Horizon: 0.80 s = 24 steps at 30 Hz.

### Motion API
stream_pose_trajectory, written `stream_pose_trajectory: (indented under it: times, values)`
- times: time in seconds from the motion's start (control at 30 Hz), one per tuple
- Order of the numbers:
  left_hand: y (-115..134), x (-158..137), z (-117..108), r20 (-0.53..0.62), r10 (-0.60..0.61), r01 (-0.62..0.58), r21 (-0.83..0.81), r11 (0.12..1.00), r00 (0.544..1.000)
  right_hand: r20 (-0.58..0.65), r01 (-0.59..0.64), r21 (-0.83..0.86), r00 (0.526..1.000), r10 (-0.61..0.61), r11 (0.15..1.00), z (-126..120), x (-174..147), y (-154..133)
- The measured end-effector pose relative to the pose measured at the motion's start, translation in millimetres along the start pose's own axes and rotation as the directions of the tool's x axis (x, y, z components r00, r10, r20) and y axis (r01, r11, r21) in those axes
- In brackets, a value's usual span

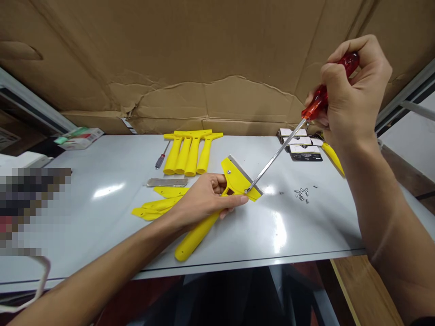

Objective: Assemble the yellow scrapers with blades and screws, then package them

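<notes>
My left hand (217, 194) grips a yellow scraper (200, 235) near its head, thumb along the front. A metal blade (234, 160) shows along the scraper's far edge, and one screw (229, 172) sits in the head's left side. Wrapped around the red handle of a screwdriver (319, 102) is my right hand (356, 86), raised at the upper right. The screwdriver's shaft slants down to the left, and its tip meets a second screw (246, 191) on the head's right side. Loose screws (301, 194) lie on the table to the right of the scraper.
Several yellow scraper handles (188, 154) stand in a row at the back, beside a small screwdriver (161, 159). Flat yellow pieces (152, 210) and a stack of blades (167, 182) lie left. Black-and-white packets (302, 147) sit back right. Cardboard (204, 54) walls the table's (102, 226) rear.
</notes>
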State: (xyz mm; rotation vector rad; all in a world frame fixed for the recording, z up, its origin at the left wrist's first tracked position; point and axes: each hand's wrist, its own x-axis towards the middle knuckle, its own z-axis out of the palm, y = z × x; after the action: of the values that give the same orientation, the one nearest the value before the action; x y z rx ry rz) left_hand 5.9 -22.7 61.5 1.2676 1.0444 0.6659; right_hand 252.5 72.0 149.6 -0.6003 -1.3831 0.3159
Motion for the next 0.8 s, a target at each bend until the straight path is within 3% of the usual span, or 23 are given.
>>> stream_pose_trajectory:
  times: [0.37, 0.67, 0.8]
  values:
    - [2.0, -0.9, -0.8, 0.019, 0.007, -0.006, -0.048, 0.999, 1.000, 0.015, 0.035, -0.014, 0.999, -0.035, 0.999, 0.7, -2.2, -0.1]
    - [0.6, -1.1, -0.6, 0.001, 0.000, 0.000, 0.008, 1.000, 1.000, 0.012, 0.103, -0.008, 0.995, -0.102, 0.995, -0.7, -2.0, -2.7]
    - [0.7, -2.0, -0.1, -0.002, -0.007, 0.007, 0.026, 1.000, 1.000, 0.006, 0.080, 0.006, 0.997, -0.080, 0.997, 1.8, -2.9, -2.9]
